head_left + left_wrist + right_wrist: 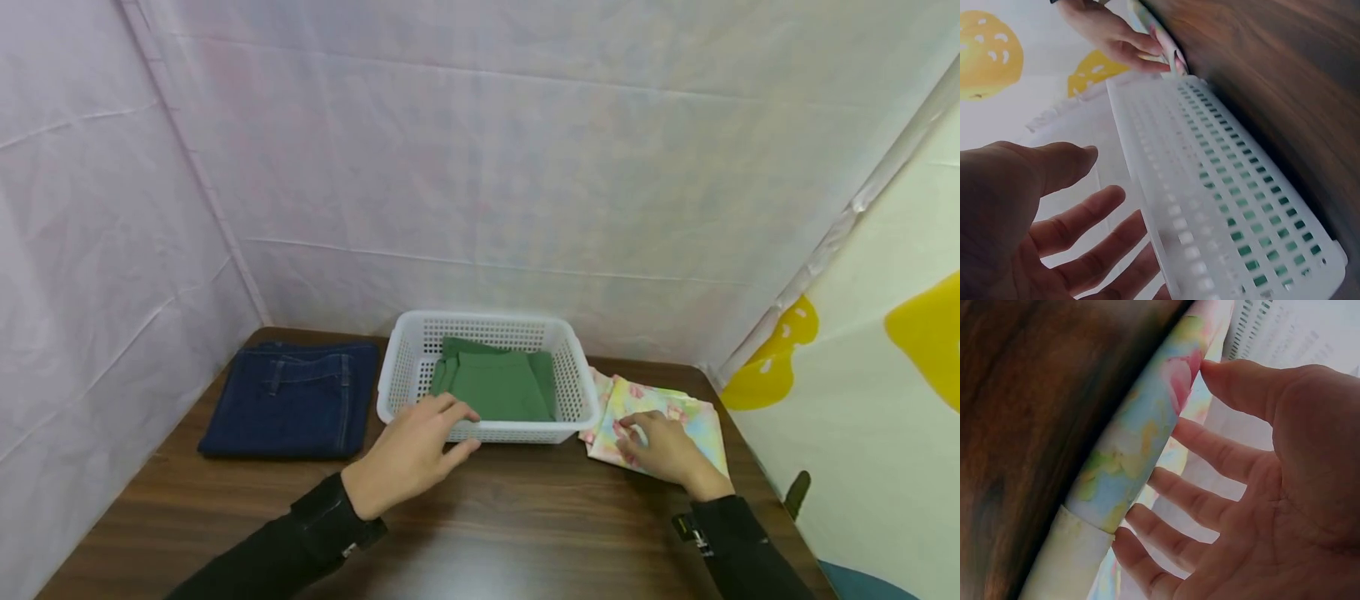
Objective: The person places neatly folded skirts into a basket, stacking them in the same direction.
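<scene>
While my R hand point(666, 448) has its fingers spread at the folded edge of the floral cloth point(693, 415), gripping nothing AFAICT, I'd pinch all layers tog. so the fold holds. L hand point(412, 450), fingers relaxed and holding nothing, is by the white basket point(525, 427). Inside: folded green clothing point(495, 382). Cloth's just R of basket, folded denim point(300, 404) L, on table point(525, 508).

The cloth point(693, 414) is pastel floral, the basket point(536, 427) white.

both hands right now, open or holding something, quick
Left hand: open, holding nothing, near the white basket.
Right hand: open, at the floral cloth, not gripping it.
</scene>
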Demonstrator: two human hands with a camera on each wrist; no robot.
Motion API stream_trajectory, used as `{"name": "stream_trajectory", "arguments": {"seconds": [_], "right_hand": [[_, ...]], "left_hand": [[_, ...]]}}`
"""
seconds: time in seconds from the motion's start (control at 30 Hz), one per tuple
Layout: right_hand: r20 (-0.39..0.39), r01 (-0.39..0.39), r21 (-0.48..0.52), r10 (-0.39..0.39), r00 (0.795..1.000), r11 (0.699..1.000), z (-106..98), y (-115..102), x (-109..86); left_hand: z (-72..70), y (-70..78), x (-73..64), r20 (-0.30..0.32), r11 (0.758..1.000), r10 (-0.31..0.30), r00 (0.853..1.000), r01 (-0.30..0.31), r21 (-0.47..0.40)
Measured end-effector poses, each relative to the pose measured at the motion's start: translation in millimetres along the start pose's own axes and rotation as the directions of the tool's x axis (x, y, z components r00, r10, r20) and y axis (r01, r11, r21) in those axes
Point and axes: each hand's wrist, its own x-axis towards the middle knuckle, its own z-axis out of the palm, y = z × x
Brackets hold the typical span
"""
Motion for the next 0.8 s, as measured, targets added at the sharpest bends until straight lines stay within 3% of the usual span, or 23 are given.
{"name": "stream_trajectory", "arguments": {"seconds": [0.23,0.57,0.8], "right_hand": [[0.005,-0.018,-0.011,0.018,1.0,1.0,2.4,-2.6,-4.0],[0.047,-0.06,-0.085,0.064,0.997,0.995,2.2,-16.7,-16.6],[0.12,-0.056,-0.072,0.064,0.991,0.996,1.0,-23.7,-29.1]], "left_hand": [[4.8,16.5,-1.2,-0.029,0.998,0.051,0.998,-0.052,-0.027],[24.8,38.0,-1.0,0.011,0.979,0.186,0.982,-0.185,-0.081],[44.5,53.1,8.2,0.138,0.974,0.216,0.967,-0.205,-0.093]]}}
